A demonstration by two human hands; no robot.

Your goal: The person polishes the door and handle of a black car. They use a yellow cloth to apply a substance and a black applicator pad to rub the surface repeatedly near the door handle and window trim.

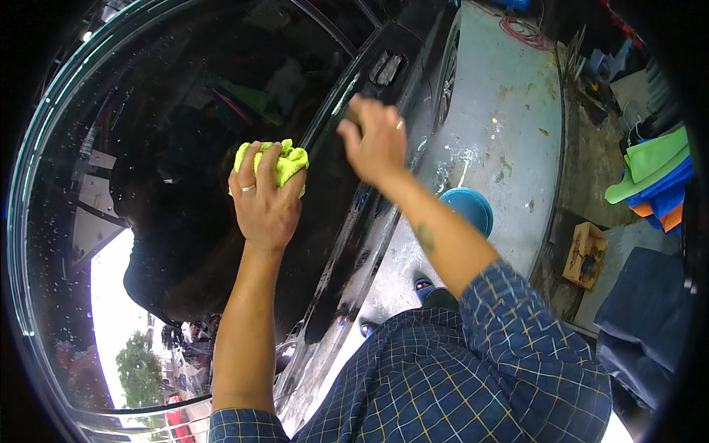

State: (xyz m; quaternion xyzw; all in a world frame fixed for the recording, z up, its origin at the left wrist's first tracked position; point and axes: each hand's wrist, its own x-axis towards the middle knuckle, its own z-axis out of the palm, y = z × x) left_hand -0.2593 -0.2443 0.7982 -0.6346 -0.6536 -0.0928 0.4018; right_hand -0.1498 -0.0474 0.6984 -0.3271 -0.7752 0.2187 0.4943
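My left hand (266, 202) presses a crumpled yellow-green cloth (288, 160) against the glossy dark roof (183, 183) of a car, near its side edge. A ring is on one finger. Water drops dot the roof towards the far left, and the surface mirrors a tree and bright sky. My right hand (376, 138) is slightly blurred, with fingers apart and nothing in it, over the car's side close to the door handle (387, 68). Whether it touches the car I cannot tell.
A blue bucket (471, 210) stands on the wet floor beside the car. At the right are a wooden box (586, 256), a stack of green, blue and orange cloths (659, 166) and dark fabric (642, 310). A red hose (523, 33) lies coiled farther off.
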